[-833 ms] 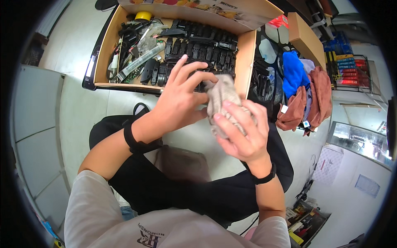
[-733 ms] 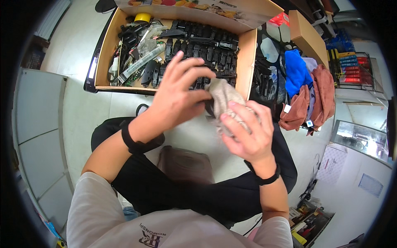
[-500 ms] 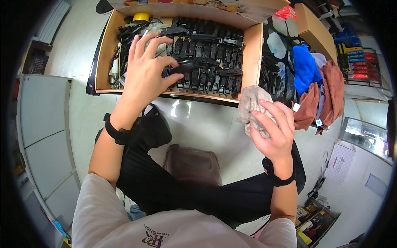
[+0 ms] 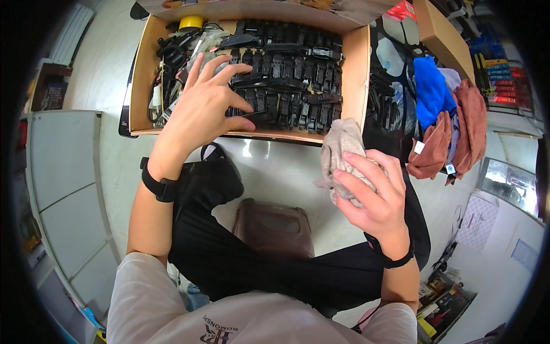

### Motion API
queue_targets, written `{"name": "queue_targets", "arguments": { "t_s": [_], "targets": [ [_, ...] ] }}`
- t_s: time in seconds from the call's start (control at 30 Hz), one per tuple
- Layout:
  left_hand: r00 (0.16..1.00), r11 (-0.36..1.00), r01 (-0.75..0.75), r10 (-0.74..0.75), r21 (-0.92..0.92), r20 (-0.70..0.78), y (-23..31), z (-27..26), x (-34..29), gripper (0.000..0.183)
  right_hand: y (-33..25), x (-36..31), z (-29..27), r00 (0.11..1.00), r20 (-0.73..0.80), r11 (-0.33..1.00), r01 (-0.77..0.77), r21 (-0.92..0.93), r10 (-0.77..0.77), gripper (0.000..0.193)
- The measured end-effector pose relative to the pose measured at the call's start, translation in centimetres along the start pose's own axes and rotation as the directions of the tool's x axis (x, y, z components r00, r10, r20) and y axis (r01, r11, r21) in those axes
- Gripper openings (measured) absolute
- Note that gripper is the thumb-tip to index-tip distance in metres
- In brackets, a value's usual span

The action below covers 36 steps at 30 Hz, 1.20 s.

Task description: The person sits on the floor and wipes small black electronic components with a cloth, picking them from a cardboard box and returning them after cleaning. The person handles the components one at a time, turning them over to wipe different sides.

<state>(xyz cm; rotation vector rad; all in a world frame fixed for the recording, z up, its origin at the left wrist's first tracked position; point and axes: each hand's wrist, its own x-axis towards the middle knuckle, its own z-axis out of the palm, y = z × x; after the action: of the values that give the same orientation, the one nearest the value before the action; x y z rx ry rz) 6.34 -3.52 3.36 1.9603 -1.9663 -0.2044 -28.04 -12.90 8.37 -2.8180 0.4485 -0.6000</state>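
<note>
My left hand (image 4: 200,109) reaches over the near left part of an open cardboard box (image 4: 356,74). Its thumb and index finger pinch a smooth, flat black piece (image 4: 262,116), seen nearly edge-on; its exact kind is unclear. The other fingers are spread above the contents. Rows of small black buckle-like parts (image 4: 295,67) fill most of the box. In front of the box's near right corner, my right hand (image 4: 375,192) grips a crumpled grey-beige cloth (image 4: 342,146), fingers wrapped over it.
A yellow roll (image 4: 191,22), cables and plastic bags crowd the box's left end. Blue and brown cloths (image 4: 438,97) hang over the right side, beside another cardboard box (image 4: 444,40). Below, a brown stool (image 4: 274,226) stands between my legs. Grey cabinets (image 4: 66,155) line the left.
My left hand and the black piece have shifted slightly nearer, and the piece has tilted edge-on. My right hand has moved a little left and turned with the cloth.
</note>
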Motion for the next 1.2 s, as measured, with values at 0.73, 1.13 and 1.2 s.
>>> {"name": "queue_targets", "arguments": {
  "t_s": [0.73,1.13,1.2],
  "targets": [
    [0.88,0.822,-0.466,0.395,-0.328,-0.263,12.4,4.4,3.7,0.053,1.2,-1.3,-0.7,0.986,-0.156,0.99,-0.032,0.137,0.053,0.072],
    [0.778,0.82,-0.563,0.482,-0.106,-0.402,13.8,5.9,4.3,0.039,3.5,-4.1,-5.1,0.918,0.197,0.916,-0.376,0.144,0.345,0.097],
    [0.756,0.815,-0.574,0.491,-0.076,-0.433,14.1,6.2,4.0,0.035,3.7,-4.2,-4.7,0.905,0.209,0.914,-0.395,0.087,0.371,0.091]
  ]
}}
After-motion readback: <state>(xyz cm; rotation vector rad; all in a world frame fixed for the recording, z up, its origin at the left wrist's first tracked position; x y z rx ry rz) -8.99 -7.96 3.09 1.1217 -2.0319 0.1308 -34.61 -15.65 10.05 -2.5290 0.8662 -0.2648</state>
